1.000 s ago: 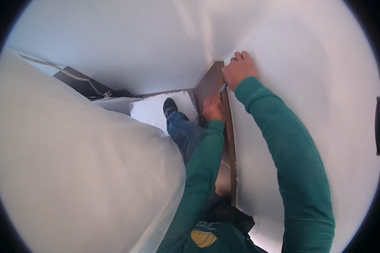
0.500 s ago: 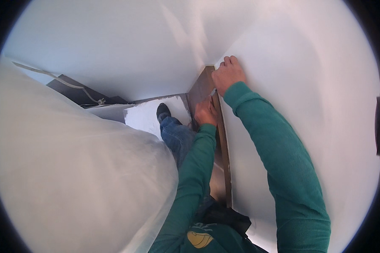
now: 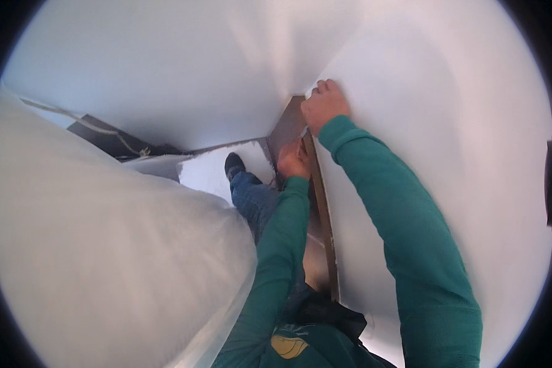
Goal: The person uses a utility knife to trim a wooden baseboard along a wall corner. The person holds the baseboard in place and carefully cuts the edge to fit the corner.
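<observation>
The brown board (image 3: 323, 214) stood along the foot of the right-hand wall (image 3: 411, 153), and the work looked under way at its far end, near the corner where the two walls met. The board was already in place against the wall. A thin pale line showed along parts of its wall-side edge; whether that stretch counted as finished, I could not tell. The nearer length of that edge had neither hand on it, and how much was left there did not show.

The left hand (image 3: 294, 161) was closed, its fingers gathered around a slim pale tool (image 3: 304, 131) (too small and blurred to name) beside the board's upper edge. The right hand (image 3: 325, 105) was partly curled against the wall, just beyond the tool, above the board's far corner; I could not tell whether it held anything.

The board's long axis ran away from the person, from its near end by the body to the far corner, leaning slightly left as it went. The tool's long axis lay aslant; its visible end pointed away from the left hand, up and a little right, toward the right hand.
</observation>
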The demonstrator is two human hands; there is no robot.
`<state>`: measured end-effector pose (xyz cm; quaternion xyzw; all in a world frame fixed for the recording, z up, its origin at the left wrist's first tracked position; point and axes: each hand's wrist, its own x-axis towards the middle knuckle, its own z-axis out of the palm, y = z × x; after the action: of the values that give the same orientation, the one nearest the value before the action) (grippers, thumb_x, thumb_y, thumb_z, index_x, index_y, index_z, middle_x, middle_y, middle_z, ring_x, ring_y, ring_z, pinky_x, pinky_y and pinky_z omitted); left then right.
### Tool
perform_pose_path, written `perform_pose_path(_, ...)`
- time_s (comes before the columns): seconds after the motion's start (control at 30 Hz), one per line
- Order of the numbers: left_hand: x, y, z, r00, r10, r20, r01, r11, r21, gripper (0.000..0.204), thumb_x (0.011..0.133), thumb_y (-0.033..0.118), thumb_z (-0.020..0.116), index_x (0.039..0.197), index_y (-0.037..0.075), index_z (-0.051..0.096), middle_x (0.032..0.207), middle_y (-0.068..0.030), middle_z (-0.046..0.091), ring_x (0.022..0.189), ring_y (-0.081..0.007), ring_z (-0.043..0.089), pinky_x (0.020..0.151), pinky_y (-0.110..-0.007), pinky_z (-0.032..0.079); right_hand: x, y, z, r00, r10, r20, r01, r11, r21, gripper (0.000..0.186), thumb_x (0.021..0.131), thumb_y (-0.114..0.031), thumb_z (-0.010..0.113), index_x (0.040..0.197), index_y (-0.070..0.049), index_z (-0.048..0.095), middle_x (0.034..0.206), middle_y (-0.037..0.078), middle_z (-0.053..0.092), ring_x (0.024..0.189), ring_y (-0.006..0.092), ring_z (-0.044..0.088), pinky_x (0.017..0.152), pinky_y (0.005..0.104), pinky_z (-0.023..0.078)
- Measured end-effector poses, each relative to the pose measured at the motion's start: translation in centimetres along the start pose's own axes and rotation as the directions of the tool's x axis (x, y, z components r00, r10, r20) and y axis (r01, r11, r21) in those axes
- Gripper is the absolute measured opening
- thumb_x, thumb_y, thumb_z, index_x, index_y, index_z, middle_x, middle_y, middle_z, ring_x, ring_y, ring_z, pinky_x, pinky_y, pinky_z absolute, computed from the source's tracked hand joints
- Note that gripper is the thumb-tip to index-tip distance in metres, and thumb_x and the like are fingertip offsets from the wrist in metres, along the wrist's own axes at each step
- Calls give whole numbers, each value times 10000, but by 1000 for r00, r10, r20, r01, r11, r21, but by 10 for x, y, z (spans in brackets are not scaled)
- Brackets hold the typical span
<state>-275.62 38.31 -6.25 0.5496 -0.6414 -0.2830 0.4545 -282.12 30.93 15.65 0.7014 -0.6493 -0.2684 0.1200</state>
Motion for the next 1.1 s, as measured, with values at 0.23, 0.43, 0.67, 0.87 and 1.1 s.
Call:
perform_pose_path(0.23,3,-7,-9,985,-88,150,105,989,-106,402,890,97,639,1286,71,704,1206,-174,726,1090,-386,664,981,-456,515,4,2,-7,998,-15,54,14,1000,17,207,930,-236,612,951,-159,803,1123,82,744,1176,242,588,1000,394,394)
perform_pose_path(0.43,-9,26,-18,991,-63,117,80,986,-147,496,923,214,695,1375,19,631,1262,-233,696,1129,-422,650,1022,-459,487,-4,4,-11,998,-6,66,6,1000,-8,237,963,-262,580,998,-183,801,1124,36,740,1181,214,562,998,381,377)
perform_pose_path(0.67,-11,38,-18,963,-190,191,204,977,-55,494,949,217,634,1396,9,613,1227,-249,702,1081,-433,662,1021,-456,471,4,3,-7,997,16,77,-17,1000,10,275,1007,-279,546,1081,-190,795,1158,16,742,1196,210,553,1026,382,349)
perform_pose_path(0.87,-11,35,-11,964,-177,196,181,983,-7,457,957,144,598,1393,9,616,1100,-246,733,1003,-424,683,983,-451,493,11,4,-10,993,8,120,-10,1000,16,268,1009,-268,553,1084,-186,796,1133,16,750,1205,218,557,1044,386,338)
perform_pose_path(1.1,-11,31,-6,978,-136,160,137,991,7,480,963,248,620,1373,-1,622,1075,-248,730,1014,-430,661,931,-488,514,20,4,-3,997,4,78,-8,999,49,238,924,-232,609,1007,-128,807,1115,61,745,1173,222,567,1011,364,368)
